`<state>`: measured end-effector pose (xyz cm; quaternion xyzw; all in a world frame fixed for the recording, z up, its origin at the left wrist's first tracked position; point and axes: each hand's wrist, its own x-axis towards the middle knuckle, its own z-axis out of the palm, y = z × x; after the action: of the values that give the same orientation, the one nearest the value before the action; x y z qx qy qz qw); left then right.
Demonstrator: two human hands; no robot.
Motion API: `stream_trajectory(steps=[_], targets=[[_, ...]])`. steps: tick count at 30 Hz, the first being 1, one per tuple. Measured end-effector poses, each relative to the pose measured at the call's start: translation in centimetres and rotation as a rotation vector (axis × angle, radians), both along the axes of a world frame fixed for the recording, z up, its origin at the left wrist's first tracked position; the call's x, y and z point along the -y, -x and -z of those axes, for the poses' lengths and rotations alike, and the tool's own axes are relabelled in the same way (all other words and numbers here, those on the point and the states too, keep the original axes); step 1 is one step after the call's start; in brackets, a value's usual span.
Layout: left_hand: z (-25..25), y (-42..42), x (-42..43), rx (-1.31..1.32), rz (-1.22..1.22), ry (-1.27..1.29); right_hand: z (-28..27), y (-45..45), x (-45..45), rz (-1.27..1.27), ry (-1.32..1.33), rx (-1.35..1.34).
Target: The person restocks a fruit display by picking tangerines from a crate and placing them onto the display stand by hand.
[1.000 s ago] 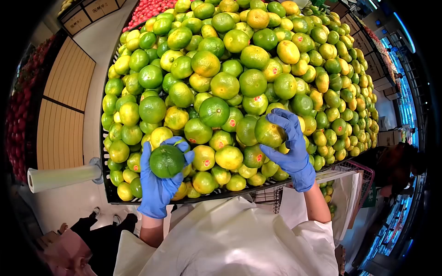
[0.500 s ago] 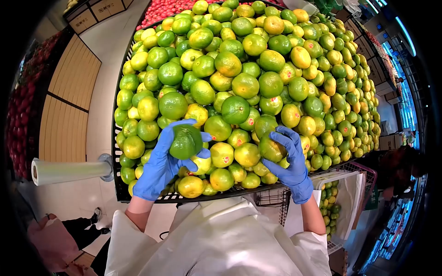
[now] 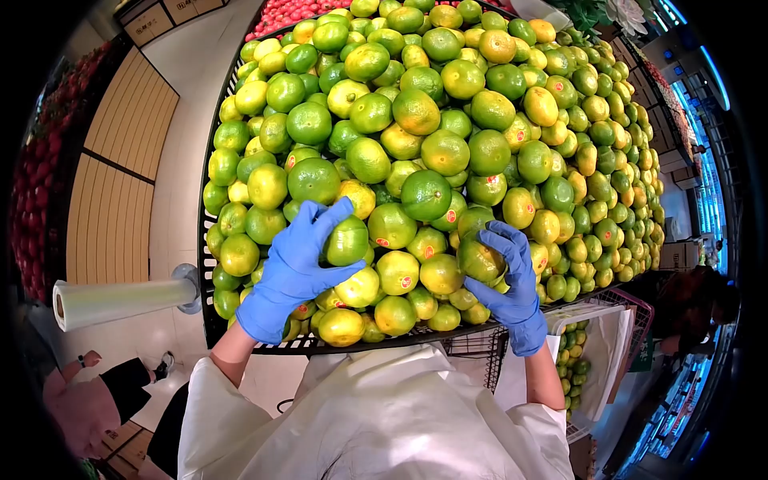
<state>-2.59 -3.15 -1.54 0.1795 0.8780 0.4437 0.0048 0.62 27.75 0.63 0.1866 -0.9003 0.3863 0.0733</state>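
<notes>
Green-and-yellow mandarins [image 3: 445, 153], some with small red stickers, are heaped in a black slatted crate [image 3: 211, 320]. Blue gloves cover both hands. At the near left part of the heap, my left hand [image 3: 294, 268] is palm down, with thumb and fingers curved round a green mandarin [image 3: 347, 241]. That fruit sits among the others; whether its weight rests on them I cannot tell. My right hand [image 3: 512, 284] grips a greenish-yellow mandarin [image 3: 480, 258] near the front edge, fingers over its right side and thumb below.
A roll of clear plastic bags [image 3: 124, 302] sticks out left of the crate. At the lower right, a lined basket [image 3: 596, 360] holds more mandarins. Red fruit [image 3: 292, 14] lies behind the heap. Another person [image 3: 92, 404] stands at the lower left.
My left hand has turned from palm up to palm down, bringing its green mandarin onto the heap, slightly right. My right hand stays round its fruit. The view has shifted a little.
</notes>
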Motion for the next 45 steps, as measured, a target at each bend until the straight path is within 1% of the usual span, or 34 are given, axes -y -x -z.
stream_trajectory(steps=[2, 3, 5, 11, 13, 15, 18, 19, 21, 24, 26, 29, 31, 33, 35, 37, 40, 41, 43, 44, 45], targets=[[-0.5, 0.2, -1.0, 0.026, 0.107, 0.367, -0.1, 0.3, 0.3, -0.002, 0.002, -0.001], [-0.3, 0.3, -1.5, 0.027, 0.109, 0.369, -0.2, 0.5, 0.4, -0.011, 0.006, -0.013], [0.3, 0.6, -2.4, -0.076, 0.166, 0.468, -0.2, 0.6, 0.5, -0.011, 0.013, -0.021], [0.2, 0.7, -2.8, -0.045, 0.201, 0.480, 0.0, -0.3, -0.8, 0.042, 0.032, -0.054], [0.1, 0.5, -2.9, 0.015, 0.164, 0.493, 0.3, -0.9, -1.9, 0.134, 0.131, -0.044], [0.2, 0.3, -2.8, 0.015, 0.155, 0.447, 0.5, -1.6, -3.2, 0.214, 0.094, -0.057], [-0.6, -0.3, -2.5, -0.082, 0.042, 0.257, 1.3, -3.0, -4.7, 0.299, 0.074, -0.099], [-0.7, -0.4, -2.4, -0.091, 0.050, 0.256, 1.6, -3.4, -5.2, 0.323, 0.094, -0.096], [-1.0, -0.5, -2.4, -0.236, -0.032, 0.177, 1.9, -3.5, -5.8, 0.354, 0.112, -0.108], [-1.4, -0.2, -3.1, -0.248, -0.032, 0.137, 1.4, -2.2, -5.6, 0.364, 0.171, -0.067], [-1.6, 0.0, -3.8, -0.249, -0.008, 0.071, 1.4, 0.0, -5.9, 0.312, 0.119, -0.147], [-2.3, -0.3, -5.4, -0.287, 0.025, 0.055, 0.4, 3.6, -5.8, 0.297, 0.055, -0.222], [-2.2, -0.8, -6.6, -0.263, 0.038, 0.023, 0.2, 6.7, -6.2, 0.264, 0.083, -0.326], [-1.9, -1.4, -7.7, -0.247, 0.065, -0.029, -1.2, 9.9, -6.1, 0.302, 0.024, -0.391], [-1.3, -1.9, -8.7, -0.256, 0.071, -0.059, -1.0, 13.5, -6.5, 0.242, 0.077, -0.481], [-1.4, -2.5, -9.6, -0.259, 0.057, -0.089, 0.0, 17.3, -7.0, 0.240, 0.057, -0.451], [-1.7, -3.6, -10.4, -0.229, 0.040, -0.109, 1.0, 19.8, -7.7, 0.179, 0.016, -0.399], [-1.7, -3.8, -10.4, -0.238, 0.042, -0.100, 1.2, 20.0, -8.1, 0.181, 0.026, -0.407], [-1.5, -4.3, -10.4, -0.239, 0.030, -0.132, 0.7, 19.3, -8.6, 0.151, -0.019, -0.346], [-1.4, -4.5, -10.3, -0.224, 0.011, -0.125, 0.5, 18.8, -9.1, 0.130, -0.019, -0.264], [-1.3, -4.6, -10.3, -0.226, 0.015, -0.120, 0.5, 18.6, -9.1, 0.134, -0.014, -0.266]])
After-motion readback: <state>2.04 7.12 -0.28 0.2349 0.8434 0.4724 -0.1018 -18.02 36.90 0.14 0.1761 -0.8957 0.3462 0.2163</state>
